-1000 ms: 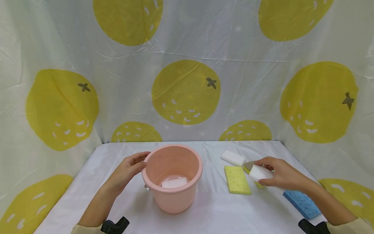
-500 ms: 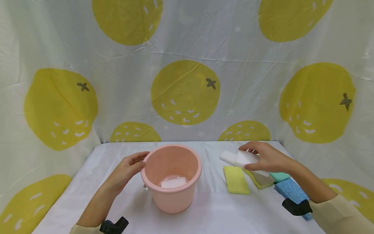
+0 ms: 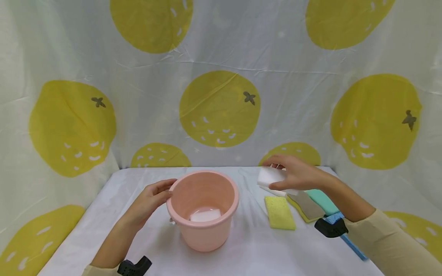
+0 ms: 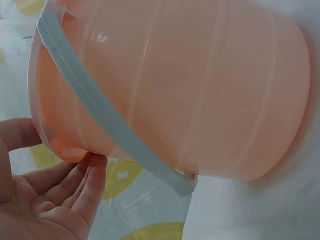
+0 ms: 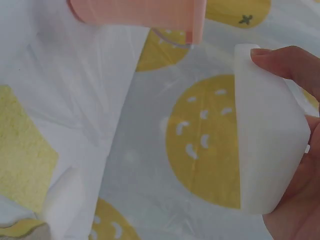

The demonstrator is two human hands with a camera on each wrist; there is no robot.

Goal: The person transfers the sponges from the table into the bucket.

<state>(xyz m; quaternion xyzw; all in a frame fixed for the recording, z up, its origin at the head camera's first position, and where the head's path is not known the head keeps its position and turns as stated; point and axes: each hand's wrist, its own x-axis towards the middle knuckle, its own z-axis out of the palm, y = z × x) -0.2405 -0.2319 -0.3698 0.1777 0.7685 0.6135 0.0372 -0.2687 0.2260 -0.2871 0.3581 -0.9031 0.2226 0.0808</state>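
At the middle of the head view a pink bucket [image 3: 206, 238] stands upright on the table. My left hand [image 3: 152, 201] holds its rim on the left side, thumb and fingers around the edge. In the left wrist view the bucket's grey handle [image 4: 102, 112] hangs down along its side. One white sponge [image 3: 205, 215] lies flat on the bucket's bottom. Over on the right, my right hand [image 3: 298, 173] grips another white sponge [image 5: 267, 132] between thumb and fingers, above the table. Below it, partly hidden, lies a further white sponge [image 3: 276, 192].
Right of the bucket lies a yellow sponge [image 3: 279, 214]. Beside it are a yellow sponge with a grey-brown top [image 3: 307, 205], a teal sponge [image 3: 324, 202] and a blue sponge [image 3: 355, 245], partly behind the right forearm. A lemon-print curtain [image 3: 221, 50] encloses the table.
My right hand has lifted the white sponge off the sponge group and carried it left and up, uncovering the grey-topped and teal sponges. The left hand and bucket stay put.
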